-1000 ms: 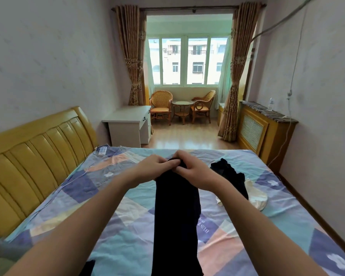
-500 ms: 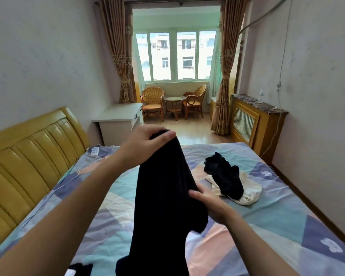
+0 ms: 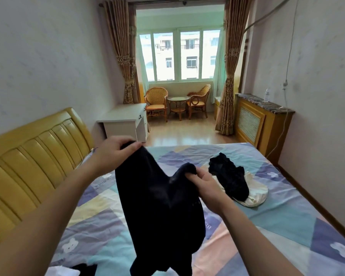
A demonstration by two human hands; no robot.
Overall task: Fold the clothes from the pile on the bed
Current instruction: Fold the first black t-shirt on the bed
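Both hands (image 3: 116, 150) on dark garment (image 3: 159, 206) above bed (image 3: 287, 206)

Printed lettering shows in two places on the patchwork bedsheet (image 3: 287, 198), each only partly legible. On a purple patch near the yellow headboard (image 3: 34, 156), a slanted line of pale capitals appears to read "WISH" followed by letters too blurred to make out. Beside the dark garment (image 3: 157, 206) held above the bed, another purple patch carries pale capitals beginning "BE", the rest hidden by the cloth. No other text, label or number can be read in the room
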